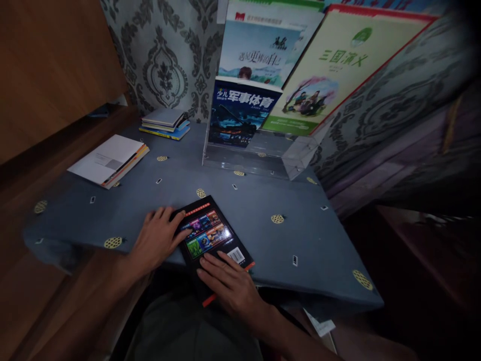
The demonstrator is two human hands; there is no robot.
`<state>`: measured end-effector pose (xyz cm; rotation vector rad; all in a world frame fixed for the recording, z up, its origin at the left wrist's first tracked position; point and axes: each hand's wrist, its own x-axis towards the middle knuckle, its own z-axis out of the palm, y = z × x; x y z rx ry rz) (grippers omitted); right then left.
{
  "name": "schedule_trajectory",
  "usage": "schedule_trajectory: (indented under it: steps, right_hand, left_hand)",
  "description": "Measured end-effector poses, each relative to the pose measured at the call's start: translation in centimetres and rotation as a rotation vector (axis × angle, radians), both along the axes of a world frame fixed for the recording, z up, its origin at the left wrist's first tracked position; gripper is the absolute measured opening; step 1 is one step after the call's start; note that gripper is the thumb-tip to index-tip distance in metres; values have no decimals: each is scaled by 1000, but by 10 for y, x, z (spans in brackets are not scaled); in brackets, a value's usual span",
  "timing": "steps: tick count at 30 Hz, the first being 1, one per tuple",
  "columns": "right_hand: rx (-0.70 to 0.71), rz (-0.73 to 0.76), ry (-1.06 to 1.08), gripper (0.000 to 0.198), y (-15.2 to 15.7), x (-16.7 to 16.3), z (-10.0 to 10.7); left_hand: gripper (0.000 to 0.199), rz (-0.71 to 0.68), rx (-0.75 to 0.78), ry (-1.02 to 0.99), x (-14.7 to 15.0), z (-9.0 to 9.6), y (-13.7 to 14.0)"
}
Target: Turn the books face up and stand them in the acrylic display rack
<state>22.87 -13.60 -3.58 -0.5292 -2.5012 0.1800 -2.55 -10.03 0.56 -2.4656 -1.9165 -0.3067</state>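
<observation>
A black book [207, 233] lies shut at the table's near edge, tilted in my view and partly over the edge. Its upward side shows rows of small coloured pictures and a white barcode, with orange along the bottom. At its left edge rests my left hand [160, 235], fingers spread, thumb and a fingertip on the cover. My right hand [231, 283] lies flat across the lower part, fingers stretched out beside the barcode. Neither hand is wrapped round the book. The underside of the book is hidden.
A clear acrylic stand [248, 163] holds a dark blue book [240, 113], a light blue book [259, 50] and a green-bottomed book [323, 75]. Stacked books [165, 123] and a white-covered pile [112, 158] sit at the left. A grey-blue pineapple-print cloth [300, 230] covers the table.
</observation>
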Motion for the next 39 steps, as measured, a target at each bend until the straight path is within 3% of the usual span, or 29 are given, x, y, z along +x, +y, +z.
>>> schedule_trajectory:
  steps: [6, 9, 13, 15, 19, 22, 24, 26, 28, 32, 36, 39]
  right_hand:
    - [-283, 46, 241, 49, 4, 15, 29]
    - [-486, -84, 357, 42, 9, 19, 48]
    - [-705, -372, 553, 22, 25, 11, 70]
    - [-760, -435, 690, 23, 41, 3, 78]
    - [-962, -417, 957, 33, 84, -13, 81]
    - [-1169, -372, 1045, 41, 119, -18, 72]
    - [-1221, -386, 1051, 42, 139, -18, 60]
    - [-1177, -432, 1002, 39, 157, -16, 45]
    - [-1043, -512, 900, 32, 172, -13, 29]
    - [-783, -693, 564, 24, 190, -5, 7]
    - [-461, -790, 250, 40, 184, -5, 10]
    - [-228, -686, 72, 34, 166, -29, 18]
  left_hand:
    - [56, -205, -240, -390, -45, 8, -16]
    - [59, -279, -314, -593, -58, 20, -11]
    - [46, -168, -202, -812, -49, 38, 9]
    - [44, -90, -109, -910, -38, 46, 23]
    - [49, 24, -4, -1102, -23, 55, 53]
    - [54, 60, -76, -1219, -20, 48, 74]
    - [56, 76, -149, -1254, -20, 35, 86]
    - [54, 95, -202, -1254, -22, 18, 95]
    - [48, 110, -194, -1170, -25, 3, 100]
    - [38, 147, -45, -786, -32, -14, 101]
    - [33, 94, 83, -494, -36, -20, 96]
    - [32, 15, 110, -415, -35, -24, 92]
